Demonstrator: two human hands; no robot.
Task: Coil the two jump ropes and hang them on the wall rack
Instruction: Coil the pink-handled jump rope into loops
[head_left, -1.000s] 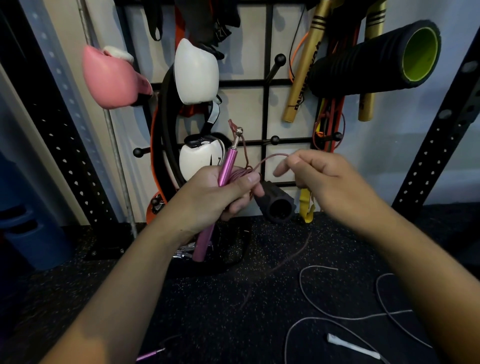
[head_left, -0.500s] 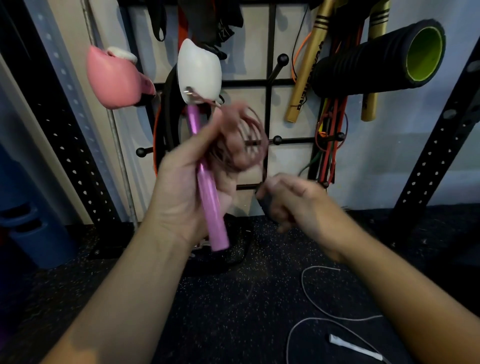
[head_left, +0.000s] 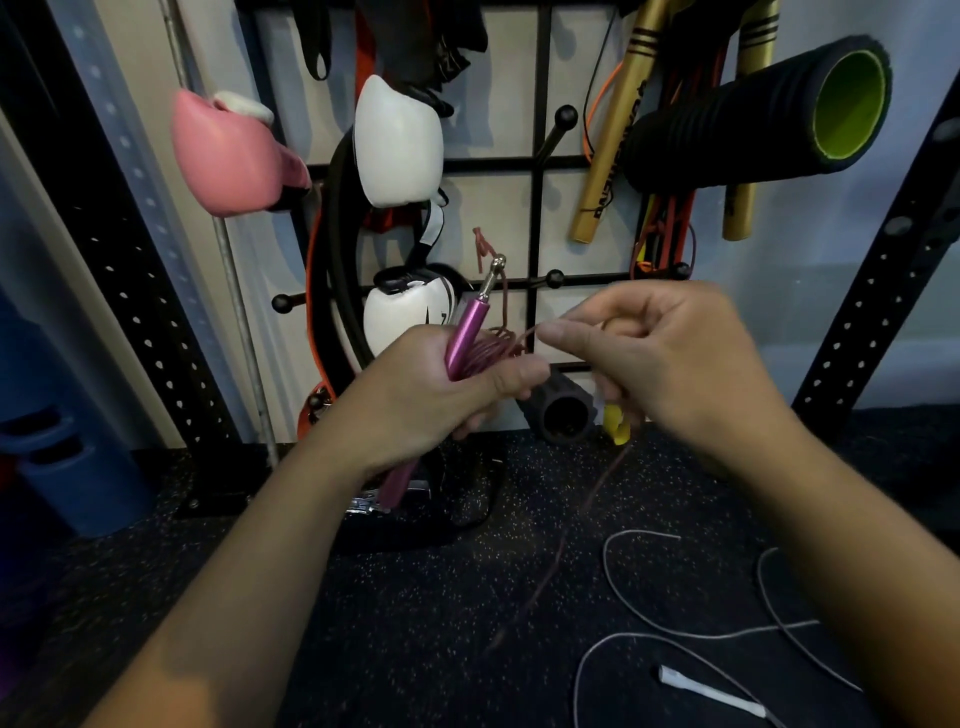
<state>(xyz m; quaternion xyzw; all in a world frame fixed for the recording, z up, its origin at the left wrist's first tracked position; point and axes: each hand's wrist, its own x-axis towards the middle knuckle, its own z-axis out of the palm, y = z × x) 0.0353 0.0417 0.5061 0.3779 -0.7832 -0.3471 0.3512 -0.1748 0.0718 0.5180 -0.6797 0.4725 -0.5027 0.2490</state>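
My left hand (head_left: 441, 395) grips the pink jump rope's handle (head_left: 465, 338), which tilts up and to the right, together with several dark red loops of its cord (head_left: 493, 351). Just to the right, my right hand (head_left: 670, 364) pinches that cord, and the free length (head_left: 582, 519) trails down to the floor. The white jump rope (head_left: 675, 631) lies loose on the floor at lower right, its white handle (head_left: 711, 693) pointing left. The black wall rack (head_left: 540, 223) with ball-tipped pegs (head_left: 555, 278) stands straight ahead.
On the rack hang a pink boxing glove (head_left: 234, 156), white gloves (head_left: 397, 140), a black-and-green foam roller (head_left: 758, 114), gold sticks (head_left: 613, 150) and bands. A small dark roller (head_left: 558, 410) sits below. Black perforated uprights (head_left: 872, 291) flank the rack; the floor is dark speckled rubber.
My left hand came back down from near the white glove to chest height with the handle and coil. My right hand rose from below and brought the cord up to the coil.
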